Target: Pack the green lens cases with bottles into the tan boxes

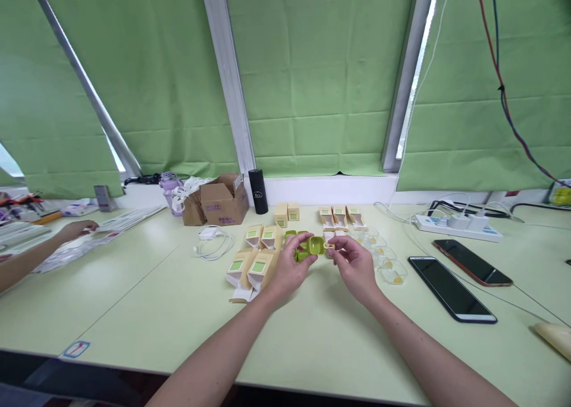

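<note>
My left hand grips a small green square container by its side, with thumb and fingers round it. Close by, my right hand pinches a small pale piece with a ring-like end, right at the container's edge; I cannot tell its exact kind or whether the two touch. Behind my left fingers are more green containers, partly hidden. Several open tan boxes with green labels lie left of my left hand. Clear plastic cups with yellow centres sit beyond my right hand.
More tan boxes stand at the back. Two phones and a power strip are on the right. Left are a white charger, a cardboard box and a black bottle. Another person's hand is far left.
</note>
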A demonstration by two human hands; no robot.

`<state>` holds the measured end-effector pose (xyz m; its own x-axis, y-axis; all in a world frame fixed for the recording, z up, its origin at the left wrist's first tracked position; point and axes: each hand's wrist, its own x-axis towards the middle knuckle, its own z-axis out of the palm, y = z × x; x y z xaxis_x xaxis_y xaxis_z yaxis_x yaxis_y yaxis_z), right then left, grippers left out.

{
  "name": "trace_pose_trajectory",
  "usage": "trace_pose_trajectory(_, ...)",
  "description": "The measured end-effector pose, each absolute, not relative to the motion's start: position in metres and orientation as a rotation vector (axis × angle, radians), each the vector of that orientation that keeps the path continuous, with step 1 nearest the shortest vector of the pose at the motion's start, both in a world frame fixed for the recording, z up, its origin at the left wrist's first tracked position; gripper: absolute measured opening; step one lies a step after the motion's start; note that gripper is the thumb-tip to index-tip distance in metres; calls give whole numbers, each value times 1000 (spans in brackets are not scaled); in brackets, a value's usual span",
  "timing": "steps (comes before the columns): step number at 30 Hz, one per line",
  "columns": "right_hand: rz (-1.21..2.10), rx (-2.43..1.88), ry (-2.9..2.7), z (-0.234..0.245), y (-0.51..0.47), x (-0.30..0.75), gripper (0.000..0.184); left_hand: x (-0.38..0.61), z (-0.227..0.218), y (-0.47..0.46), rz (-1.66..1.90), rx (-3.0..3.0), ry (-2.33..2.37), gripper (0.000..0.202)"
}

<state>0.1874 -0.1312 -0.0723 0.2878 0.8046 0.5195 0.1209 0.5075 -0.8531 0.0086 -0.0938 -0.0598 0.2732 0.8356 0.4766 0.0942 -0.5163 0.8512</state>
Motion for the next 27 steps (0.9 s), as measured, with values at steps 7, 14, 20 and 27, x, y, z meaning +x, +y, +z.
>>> trace_pose_trajectory(7,292,-968,-1383,-71,-135,190,13,8,-62,-98,1277,1835,795,43)
trace_pose_trajectory(14,-42,-939,-1532,-73,-134,192,15,7,-64,-98,1283,1921,743,44)
trace_pose_trajectory(20,-241,-954,-1636,-78,-132,193,17,7,-64,-98,1275,1961,732,45)
trace_pose_trajectory(27,-314,-968,-1683,-78,-131,194,17,5,-63,-100,1253,2007,728,46)
